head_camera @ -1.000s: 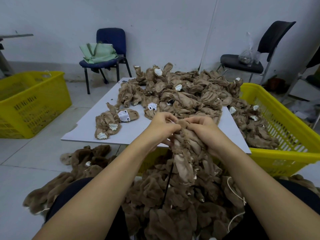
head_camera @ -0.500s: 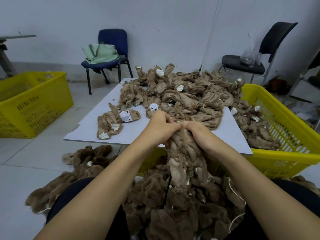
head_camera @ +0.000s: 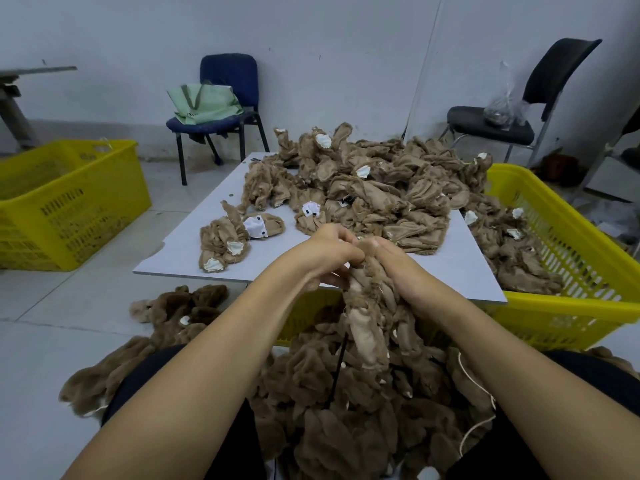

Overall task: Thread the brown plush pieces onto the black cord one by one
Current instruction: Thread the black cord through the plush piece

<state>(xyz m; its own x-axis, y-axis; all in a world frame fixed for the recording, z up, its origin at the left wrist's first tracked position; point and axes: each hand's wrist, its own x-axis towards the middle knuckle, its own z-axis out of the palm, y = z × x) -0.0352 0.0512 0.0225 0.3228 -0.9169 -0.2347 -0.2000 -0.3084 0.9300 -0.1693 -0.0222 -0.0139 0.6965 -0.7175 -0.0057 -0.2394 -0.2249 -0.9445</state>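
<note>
Step in hand: by my reading, one brown plush piece (head_camera: 367,271) is being worked onto the top end of the black cord (head_camera: 337,372), just in front of the near edge of the white table (head_camera: 194,247).
Left hand: the left hand (head_camera: 329,252) has its fingers curled in at the top of the hanging bunch, pinching there; whether it pinches the cord's tip or the plush is hidden by the fingers.
Right hand: the right hand (head_camera: 398,268) grips the top piece of the bunch, fingers wrapped round the plush, touching the left hand's fingertips.
How to do it well: keep the cord end stiff and short between the fingertips, find the opening in the piece by feel, then slide the piece down so that it packs against those below. Holding the bunch up seems wise, since its weight would otherwise drag the cord out of the pinch.
Cord: only a short black stretch shows, hanging below the hands among the plush; its top end is out of sight.
Threaded bunch: it hangs from both hands down into the heap in the lap (head_camera: 346,420).
Pieces left: a large pile (head_camera: 374,188) sits on the table beyond the hands, within reach, and more fill the yellow basket (head_camera: 588,258) to the right.
Progress: many pieces remain, so the task looks far from finished.
</note>
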